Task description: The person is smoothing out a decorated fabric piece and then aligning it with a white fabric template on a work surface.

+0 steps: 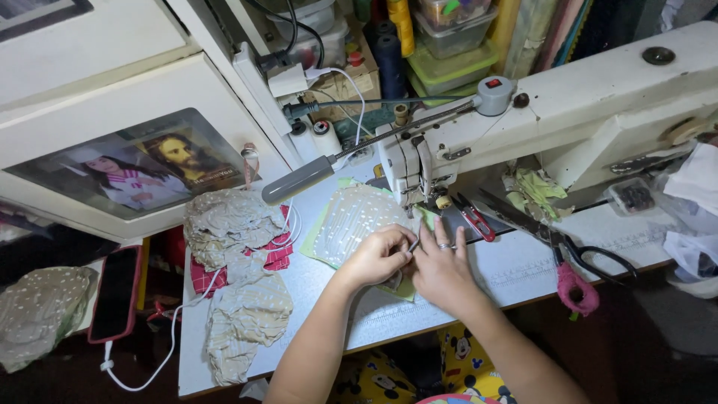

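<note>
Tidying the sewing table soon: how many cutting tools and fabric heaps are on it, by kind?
Large black-handled scissors: 1
Small red-handled snips: 1
Heaps of beige dotted fabric pieces: 1
Total: 3

Two bare forearms come up from the near edge and converge toward the middle. The left forearm rises from near left, angled up and to the right, the wrist bent a little inward. The left hand (376,256) is curled, knuckles up, thumb and forefinger pinched together at its right side — closed on something thin, too small to tell. The right forearm enters from near right and slants up to the left. The right hand (441,273) lies palm down and flat, fingers (443,238) stretched toward the far side and slightly spread — a ring shows on one. The two hands touch at the thumbs.
</note>
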